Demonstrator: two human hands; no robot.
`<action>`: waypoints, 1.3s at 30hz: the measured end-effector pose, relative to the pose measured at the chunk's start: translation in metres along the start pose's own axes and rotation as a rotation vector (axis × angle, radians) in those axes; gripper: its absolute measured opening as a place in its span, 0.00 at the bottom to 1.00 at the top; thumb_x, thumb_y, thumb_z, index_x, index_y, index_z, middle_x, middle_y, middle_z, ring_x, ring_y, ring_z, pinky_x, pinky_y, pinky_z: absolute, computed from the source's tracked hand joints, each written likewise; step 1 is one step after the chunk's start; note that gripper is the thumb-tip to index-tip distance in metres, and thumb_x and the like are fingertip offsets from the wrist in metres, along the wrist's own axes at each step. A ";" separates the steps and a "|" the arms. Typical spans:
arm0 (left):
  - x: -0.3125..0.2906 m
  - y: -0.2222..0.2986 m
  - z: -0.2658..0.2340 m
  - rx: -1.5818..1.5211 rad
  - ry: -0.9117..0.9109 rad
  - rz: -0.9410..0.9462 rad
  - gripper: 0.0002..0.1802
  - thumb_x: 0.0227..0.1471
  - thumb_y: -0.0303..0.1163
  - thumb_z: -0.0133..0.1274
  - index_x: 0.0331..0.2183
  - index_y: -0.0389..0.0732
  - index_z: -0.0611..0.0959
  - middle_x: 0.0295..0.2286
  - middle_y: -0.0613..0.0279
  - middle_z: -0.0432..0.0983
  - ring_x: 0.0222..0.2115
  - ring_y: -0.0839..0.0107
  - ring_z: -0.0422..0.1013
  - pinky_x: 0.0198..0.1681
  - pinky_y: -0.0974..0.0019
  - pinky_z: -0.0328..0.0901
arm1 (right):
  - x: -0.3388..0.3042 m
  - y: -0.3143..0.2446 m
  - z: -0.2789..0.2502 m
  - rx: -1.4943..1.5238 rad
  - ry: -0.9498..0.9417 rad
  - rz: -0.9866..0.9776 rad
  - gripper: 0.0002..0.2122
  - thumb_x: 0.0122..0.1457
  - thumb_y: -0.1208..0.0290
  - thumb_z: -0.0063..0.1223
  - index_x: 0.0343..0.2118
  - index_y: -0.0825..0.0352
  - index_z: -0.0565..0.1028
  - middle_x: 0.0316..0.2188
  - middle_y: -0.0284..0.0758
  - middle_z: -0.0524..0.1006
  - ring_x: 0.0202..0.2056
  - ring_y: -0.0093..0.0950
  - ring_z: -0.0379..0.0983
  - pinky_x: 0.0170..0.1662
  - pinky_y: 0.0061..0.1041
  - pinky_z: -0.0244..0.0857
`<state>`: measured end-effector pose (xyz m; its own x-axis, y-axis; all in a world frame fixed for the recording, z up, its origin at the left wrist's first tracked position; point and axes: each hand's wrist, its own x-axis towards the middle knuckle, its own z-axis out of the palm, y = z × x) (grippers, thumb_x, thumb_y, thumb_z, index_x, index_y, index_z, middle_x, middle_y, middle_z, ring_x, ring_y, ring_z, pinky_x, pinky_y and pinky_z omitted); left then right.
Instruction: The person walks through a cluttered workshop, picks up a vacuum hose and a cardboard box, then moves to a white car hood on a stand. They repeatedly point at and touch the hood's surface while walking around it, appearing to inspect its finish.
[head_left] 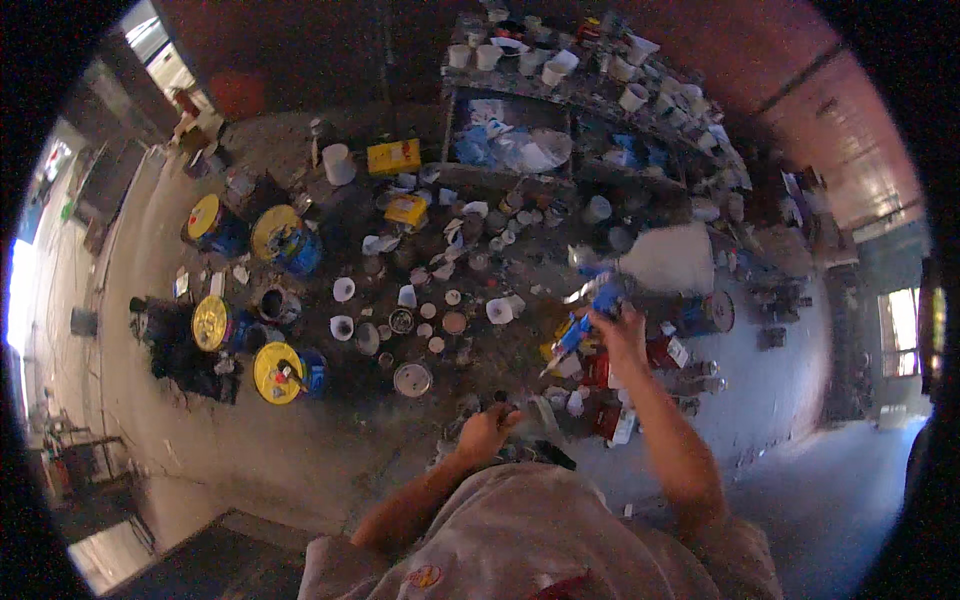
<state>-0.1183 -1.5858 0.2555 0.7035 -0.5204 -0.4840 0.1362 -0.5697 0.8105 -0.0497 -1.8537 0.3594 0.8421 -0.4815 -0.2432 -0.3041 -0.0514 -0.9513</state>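
Right hand had fingers clamped on the blue tool, toward the floor's right edge, probably raised to clear the red boxes. Left hand fingers curled; couldn't tell on what.

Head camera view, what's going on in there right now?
A person is holding a blue tool in the right hand, out in front and to the right; it is too blurred to tell exactly what it is. The left hand is low, close to the body, and whether it holds anything is unclear. Cups are scattered over the floor ahead, yellow-topped drums stand to the left, and a cluttered shelf is at the back.
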 end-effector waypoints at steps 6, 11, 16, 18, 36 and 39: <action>-0.029 -0.060 -0.017 0.021 0.445 -0.174 0.22 0.51 0.47 0.52 0.34 0.36 0.77 0.26 0.44 0.76 0.29 0.47 0.73 0.30 0.53 0.65 | 0.183 -0.002 0.029 -0.819 -0.137 -0.176 0.19 0.49 0.59 0.59 0.27 0.75 0.72 0.27 0.45 0.74 0.29 0.42 0.74 0.30 0.41 0.67; -0.064 -0.087 0.004 -0.308 0.771 -0.499 0.14 0.53 0.38 0.51 0.34 0.35 0.77 0.21 0.49 0.75 0.23 0.60 0.73 0.26 0.61 0.63 | 0.341 0.022 0.111 -1.164 -0.140 -0.621 0.17 0.50 0.60 0.55 0.24 0.74 0.72 0.24 0.49 0.74 0.28 0.48 0.72 0.31 0.44 0.67; -0.107 -0.074 0.067 -0.475 1.131 -0.720 0.15 0.57 0.38 0.45 0.27 0.35 0.74 0.13 0.59 0.66 0.13 0.67 0.62 0.18 0.63 0.56 | 0.488 0.069 0.201 -1.495 -0.319 -0.534 0.15 0.49 0.63 0.54 0.37 0.66 0.73 0.35 0.44 0.76 0.37 0.42 0.74 0.36 0.39 0.69; -0.111 -0.065 0.090 -0.957 1.285 -0.794 0.18 0.59 0.42 0.42 0.27 0.38 0.76 0.15 0.66 0.67 0.14 0.78 0.61 0.17 0.72 0.55 | 0.520 0.081 0.221 -1.466 -0.323 -0.602 0.16 0.49 0.63 0.54 0.39 0.66 0.72 0.34 0.44 0.76 0.36 0.41 0.74 0.36 0.38 0.69; -0.009 0.032 0.093 -0.515 1.005 -1.123 0.19 0.56 0.41 0.43 0.26 0.34 0.74 0.15 0.58 0.65 0.17 0.70 0.61 0.20 0.64 0.56 | 0.468 0.123 0.188 -0.969 -0.539 -0.855 0.16 0.49 0.67 0.55 0.41 0.66 0.71 0.39 0.45 0.71 0.43 0.44 0.67 0.44 0.42 0.63; -0.002 0.008 0.134 -0.628 1.038 -1.268 0.17 0.56 0.41 0.43 0.33 0.35 0.71 0.23 0.57 0.66 0.15 0.71 0.57 0.19 0.65 0.54 | 0.445 0.226 0.208 -1.037 -0.834 -0.233 0.19 0.51 0.65 0.56 0.45 0.65 0.69 0.46 0.49 0.68 0.51 0.46 0.62 0.52 0.42 0.57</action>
<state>-0.2122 -1.6743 0.2192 0.0397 0.7389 -0.6726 0.9531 0.1740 0.2475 0.3486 -1.8977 -0.0033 0.8246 0.2803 -0.4914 0.0000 -0.8686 -0.4955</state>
